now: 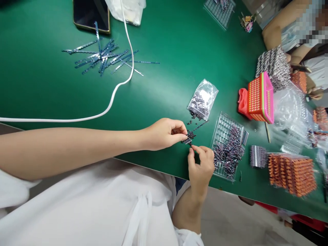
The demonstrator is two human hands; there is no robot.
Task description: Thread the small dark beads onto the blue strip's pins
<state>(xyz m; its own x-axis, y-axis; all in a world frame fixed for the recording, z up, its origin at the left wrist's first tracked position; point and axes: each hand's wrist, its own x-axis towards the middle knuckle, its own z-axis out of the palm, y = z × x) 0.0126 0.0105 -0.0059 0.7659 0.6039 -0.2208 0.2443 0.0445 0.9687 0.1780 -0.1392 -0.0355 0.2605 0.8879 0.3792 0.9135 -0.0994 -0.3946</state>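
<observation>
My left hand [167, 135] reaches in from the left, thumb and index finger pinched on a small dark patterned piece [188, 140]. Close by on the right, my right hand [202, 162] has its thumb and index fingertip pressed together at the edge of that piece; whatever they hold is too small to make out. Small dark beads [191, 134] lie loose just beyond the fingertips. A thin dark strip [201, 125] sticks out above them. Past these, a clear zip bag [203, 99] has more dark beads inside and spilling from its lower end.
Right of my hands, a clear compartment tray [222, 128] bears a heap of thin purplish pieces [228, 150]. Farther right stand orange stacks [292, 174] and a pink-orange basket [256, 97]. A white cable [112, 99], blue strips [102, 56] and a phone [91, 15] lie left. Another person's arm [279, 24] shows top right.
</observation>
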